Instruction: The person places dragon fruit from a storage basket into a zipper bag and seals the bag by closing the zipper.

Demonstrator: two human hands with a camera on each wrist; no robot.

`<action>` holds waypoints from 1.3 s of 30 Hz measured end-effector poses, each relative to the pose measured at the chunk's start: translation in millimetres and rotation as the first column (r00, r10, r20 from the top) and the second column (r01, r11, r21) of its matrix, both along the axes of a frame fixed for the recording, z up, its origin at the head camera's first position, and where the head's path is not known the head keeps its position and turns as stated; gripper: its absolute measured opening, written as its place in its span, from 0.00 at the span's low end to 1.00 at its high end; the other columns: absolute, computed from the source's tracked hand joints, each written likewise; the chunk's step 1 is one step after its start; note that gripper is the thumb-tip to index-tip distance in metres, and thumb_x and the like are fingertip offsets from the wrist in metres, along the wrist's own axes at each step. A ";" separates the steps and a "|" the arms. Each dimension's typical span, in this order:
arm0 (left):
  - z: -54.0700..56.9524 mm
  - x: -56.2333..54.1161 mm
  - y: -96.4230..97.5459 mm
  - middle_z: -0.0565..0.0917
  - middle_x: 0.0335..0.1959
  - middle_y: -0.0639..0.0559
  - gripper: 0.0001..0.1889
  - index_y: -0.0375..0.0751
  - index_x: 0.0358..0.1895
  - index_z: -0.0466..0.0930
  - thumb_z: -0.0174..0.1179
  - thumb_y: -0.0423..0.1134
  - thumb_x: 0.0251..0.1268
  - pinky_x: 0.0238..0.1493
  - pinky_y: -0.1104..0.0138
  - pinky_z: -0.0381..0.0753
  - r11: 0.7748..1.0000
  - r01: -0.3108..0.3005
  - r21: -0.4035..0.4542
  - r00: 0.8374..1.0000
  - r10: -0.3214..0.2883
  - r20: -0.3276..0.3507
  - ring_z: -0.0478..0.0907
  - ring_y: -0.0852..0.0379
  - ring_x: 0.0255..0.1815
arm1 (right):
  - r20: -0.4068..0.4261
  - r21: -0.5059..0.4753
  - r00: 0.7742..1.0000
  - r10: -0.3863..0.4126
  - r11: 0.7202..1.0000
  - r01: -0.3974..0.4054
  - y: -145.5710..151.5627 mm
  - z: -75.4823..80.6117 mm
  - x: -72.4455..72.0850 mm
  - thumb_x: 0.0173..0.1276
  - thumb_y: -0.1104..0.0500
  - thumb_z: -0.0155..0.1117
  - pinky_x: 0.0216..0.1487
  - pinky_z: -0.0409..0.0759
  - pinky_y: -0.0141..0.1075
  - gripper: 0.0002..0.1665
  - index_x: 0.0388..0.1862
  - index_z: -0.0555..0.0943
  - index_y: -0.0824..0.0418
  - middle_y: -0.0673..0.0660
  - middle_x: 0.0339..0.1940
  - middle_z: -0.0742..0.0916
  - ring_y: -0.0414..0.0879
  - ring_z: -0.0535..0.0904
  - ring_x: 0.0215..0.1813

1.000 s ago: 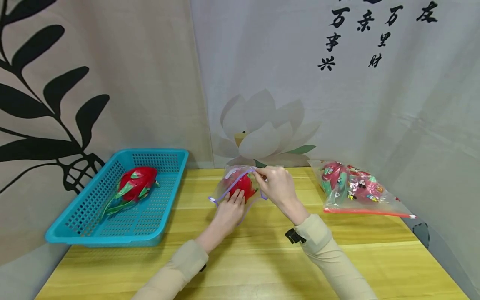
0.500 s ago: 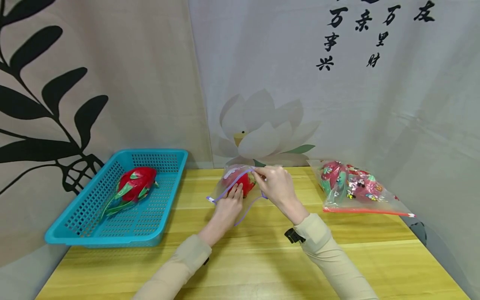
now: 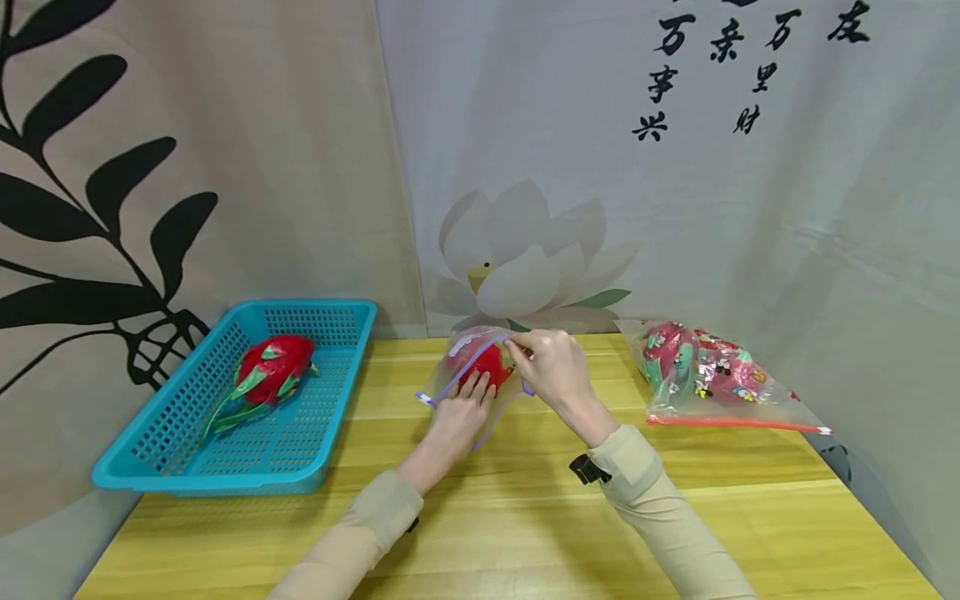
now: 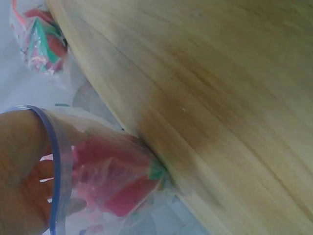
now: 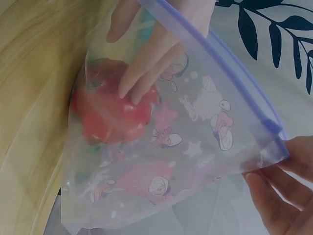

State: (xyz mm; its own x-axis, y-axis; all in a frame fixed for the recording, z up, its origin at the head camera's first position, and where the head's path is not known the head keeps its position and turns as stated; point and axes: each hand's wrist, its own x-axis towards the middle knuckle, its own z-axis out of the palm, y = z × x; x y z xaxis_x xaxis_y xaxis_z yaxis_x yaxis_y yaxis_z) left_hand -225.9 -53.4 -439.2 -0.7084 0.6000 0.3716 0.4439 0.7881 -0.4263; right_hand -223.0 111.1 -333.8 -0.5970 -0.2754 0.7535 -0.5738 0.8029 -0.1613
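Observation:
A clear zip bag [image 3: 455, 357] with a purple-blue zip edge stands near the table's back edge, its mouth spread. Inside lies a red dragon fruit [image 3: 492, 363] with green tips. My left hand [image 3: 459, 417] reaches through the mouth, its fairly straight fingers touching the fruit, as the right wrist view shows. At the bag's corner, my right hand [image 3: 557, 375] pinches the zip edge between thumb and fingers. Pink cartoon prints mark the bag wall [image 5: 205, 147]. Seen from the left wrist, the fruit [image 4: 115, 171] is blurred through the plastic.
To the left, a blue plastic basket [image 3: 350, 392] holds another dragon fruit [image 3: 279, 367] with long green leaves. On the right, a filled zip bag [image 3: 720, 379] with a red zip edge lies by the table's far edge. A printed curtain [image 3: 300, 167] hangs behind.
My left fingers shift slightly over the fruit inside the bag. The near side of the bag's mouth sways a little. My right hand keeps its pinch in nearly the same spot.

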 end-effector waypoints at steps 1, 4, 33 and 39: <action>-0.2 0.3 -0.6 0.76 0.63 0.48 0.32 0.45 0.61 0.76 0.71 0.40 0.47 0.57 0.61 0.79 1.000 0.009 0.008 1.000 -0.009 -0.004 0.74 0.51 0.64 | -0.001 0.000 1.000 0.000 1.000 0.000 0.0 0.2 -0.1 0.59 0.60 0.69 0.19 0.76 0.33 0.05 0.32 0.89 0.60 0.54 0.20 0.88 0.45 0.81 0.19; 1.4 4.3 -3.4 0.78 0.61 0.47 0.31 0.46 0.59 0.77 0.71 0.43 0.47 0.55 0.61 0.81 0.999 0.044 0.028 0.999 -0.044 -0.013 0.77 0.51 0.61 | 0.001 0.000 1.000 0.002 1.000 -0.002 0.5 0.3 0.1 0.59 0.59 0.69 0.19 0.76 0.33 0.05 0.31 0.89 0.59 0.54 0.19 0.87 0.44 0.81 0.19; 118.9 -61.9 -245.8 0.79 0.41 0.29 0.33 0.25 0.68 0.58 0.54 0.43 0.67 0.35 0.51 0.80 0.871 -0.455 0.185 0.775 0.285 0.565 0.79 0.41 0.33 | -0.001 -0.011 1.000 0.017 1.000 -0.017 12.3 -6.6 1.1 0.61 0.59 0.68 0.21 0.78 0.33 0.06 0.32 0.89 0.58 0.54 0.23 0.89 0.44 0.84 0.23; 85.9 -69.8 -282.8 0.45 0.68 0.16 0.50 0.23 0.72 0.38 0.57 0.54 0.62 0.61 0.30 0.57 0.754 -0.620 0.217 0.621 0.303 0.723 0.47 0.19 0.67 | 0.007 -0.025 1.000 0.030 0.999 -0.030 13.7 -8.0 1.1 0.61 0.59 0.67 0.23 0.80 0.34 0.06 0.33 0.89 0.59 0.55 0.27 0.90 0.45 0.85 0.25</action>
